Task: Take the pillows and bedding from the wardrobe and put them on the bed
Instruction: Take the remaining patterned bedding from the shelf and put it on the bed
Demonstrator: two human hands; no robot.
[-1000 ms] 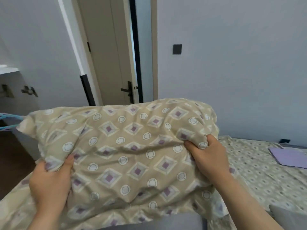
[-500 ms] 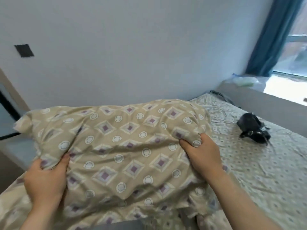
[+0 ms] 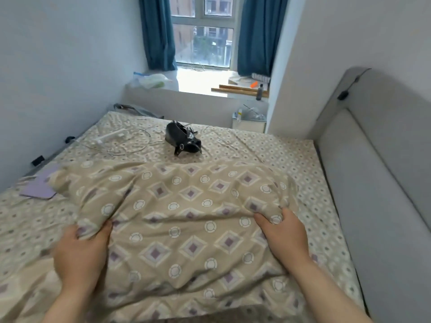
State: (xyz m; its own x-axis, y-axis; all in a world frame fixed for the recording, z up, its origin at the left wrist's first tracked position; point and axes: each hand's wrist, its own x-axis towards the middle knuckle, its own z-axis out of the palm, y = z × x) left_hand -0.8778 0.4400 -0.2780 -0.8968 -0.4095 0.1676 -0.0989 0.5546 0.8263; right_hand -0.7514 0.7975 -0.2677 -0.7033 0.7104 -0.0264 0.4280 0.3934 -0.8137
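Both the left hand (image 3: 80, 252) and the right hand (image 3: 283, 236) pinch bunched folds of the beige diamond-patterned fabric pillow (image 3: 184, 220), fingers curled into the cloth. The pillow is over the patterned-sheeted bed (image 3: 303, 159); beyond the pillow lie a black leather handbag (image 3: 182, 138) and a coiled white cable (image 3: 121, 143)

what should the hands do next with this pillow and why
Probably lower the pillow onto the bed and let go. The left hand and right hand both grip its fabric, it hangs over the patterned sheet, and the black bag lies well beyond it, so it should land without hitting it.
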